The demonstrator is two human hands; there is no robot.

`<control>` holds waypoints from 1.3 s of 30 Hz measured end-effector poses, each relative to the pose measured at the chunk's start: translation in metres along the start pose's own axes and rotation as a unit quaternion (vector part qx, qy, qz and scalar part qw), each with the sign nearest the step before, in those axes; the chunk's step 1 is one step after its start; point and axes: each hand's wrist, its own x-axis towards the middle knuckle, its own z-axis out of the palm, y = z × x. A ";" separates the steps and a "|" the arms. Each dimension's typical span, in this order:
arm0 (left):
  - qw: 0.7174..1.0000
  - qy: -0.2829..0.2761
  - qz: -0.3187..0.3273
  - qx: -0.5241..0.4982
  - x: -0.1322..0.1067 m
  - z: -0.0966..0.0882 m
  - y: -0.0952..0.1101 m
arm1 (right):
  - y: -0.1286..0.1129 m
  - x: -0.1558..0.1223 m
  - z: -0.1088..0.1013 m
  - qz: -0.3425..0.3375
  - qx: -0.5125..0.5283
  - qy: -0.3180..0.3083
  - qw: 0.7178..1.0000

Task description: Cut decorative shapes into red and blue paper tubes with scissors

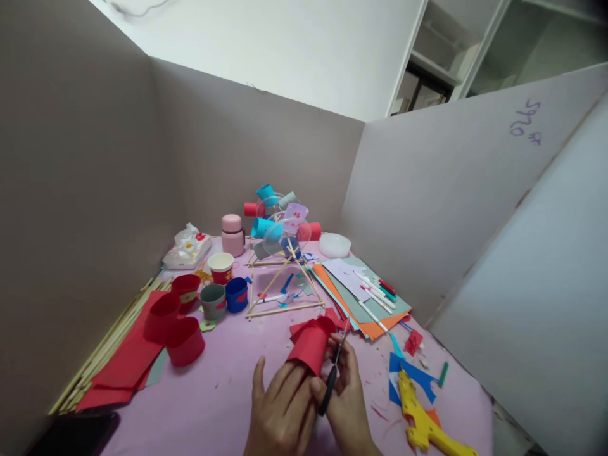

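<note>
My left hand (280, 408) is wrapped around a red paper cup (311, 345) lying on its side, mouth pointing away from me. My right hand (349, 396) grips black-handled scissors (332, 377), whose blades reach up to the cup's rim near a red paper flap (335, 320). Both hands hover low over the pink tablecloth (228, 392) at the front middle of the table.
Red paper cups (173, 326) and red sheets (126, 364) lie at left beside wooden sticks (102, 351). A stick-frame wheel of coloured cups (280, 234) stands behind. Stacked coloured paper with markers (365, 294) sits at right, a yellow glue gun (422, 424) near the front. Cardboard walls enclose the table.
</note>
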 end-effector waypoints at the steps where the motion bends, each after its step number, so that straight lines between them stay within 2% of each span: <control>1: 1.000 0.013 -0.003 -0.008 -0.002 -0.002 -0.001 | 0.002 0.001 -0.002 -0.015 0.010 0.006 1.000; 3: 0.999 0.044 -0.018 -0.017 -0.003 -0.006 -0.003 | 0.005 0.001 -0.005 -0.040 0.012 0.006 0.999; 4: 0.996 0.058 -0.056 -0.043 -0.002 -0.007 -0.005 | 0.007 0.001 -0.007 -0.047 0.005 -0.005 0.999; 5: 0.989 0.068 -0.106 -0.074 0.001 -0.009 -0.007 | 0.009 -0.001 -0.007 -0.051 -0.003 -0.020 0.999; 6: 0.959 0.077 -0.215 -0.170 0.005 -0.011 -0.009 | 0.012 -0.003 -0.008 -0.053 -0.010 -0.031 0.998; 7: 0.883 0.067 -0.359 -0.293 0.010 -0.012 -0.009 | 0.015 -0.005 -0.007 -0.054 -0.015 -0.041 0.998; 8: 0.766 0.053 -0.491 -0.410 0.017 -0.013 -0.010 | 0.018 -0.007 -0.006 -0.055 -0.016 -0.038 0.998; 9: 0.625 0.059 -0.582 -0.517 0.023 -0.014 -0.010 | 0.021 -0.009 -0.005 -0.056 -0.018 -0.037 0.998; 11: 0.530 0.028 -0.630 -0.567 0.032 -0.015 -0.008 | 0.025 -0.013 -0.001 -0.061 -0.026 -0.033 0.997; 12: 0.502 0.018 -0.641 -0.581 0.035 -0.015 -0.007 | 0.026 -0.014 0.000 -0.065 -0.032 -0.037 0.997; 15: 0.453 0.004 -0.657 -0.603 0.036 -0.014 -0.004 | 0.029 -0.016 0.002 -0.075 -0.052 -0.055 0.994; 17: 0.432 0.010 -0.659 -0.615 0.035 -0.013 -0.004 | 0.030 -0.017 0.002 -0.059 -0.075 -0.064 0.993; 19: 0.424 0.021 -0.660 -0.620 0.034 -0.013 -0.004 | 0.031 -0.016 0.000 -0.041 -0.096 -0.067 0.992; 22: 0.416 0.033 -0.666 -0.618 0.032 -0.014 -0.007 | 0.029 -0.013 -0.004 -0.053 -0.101 -0.069 0.991; 26: 0.408 0.056 -0.675 -0.612 0.032 -0.015 -0.014 | 0.016 -0.001 -0.016 -0.054 -0.149 -0.068 0.985; 28: 0.406 0.068 -0.679 -0.607 0.033 -0.016 -0.017 | 0.009 0.004 -0.023 -0.052 -0.212 -0.093 0.971; 32: 0.401 0.086 -0.686 -0.602 0.037 -0.018 -0.021 | 0.000 0.008 -0.033 -0.095 -0.318 -0.168 0.928; 35: 0.384 0.084 -0.697 -0.599 0.040 -0.019 -0.021 | -0.002 0.008 -0.035 -0.098 -0.372 -0.179 0.906; 39: 0.355 0.059 -0.710 -0.606 0.042 -0.021 -0.018 | -0.005 0.010 -0.033 -0.093 -0.404 -0.190 0.890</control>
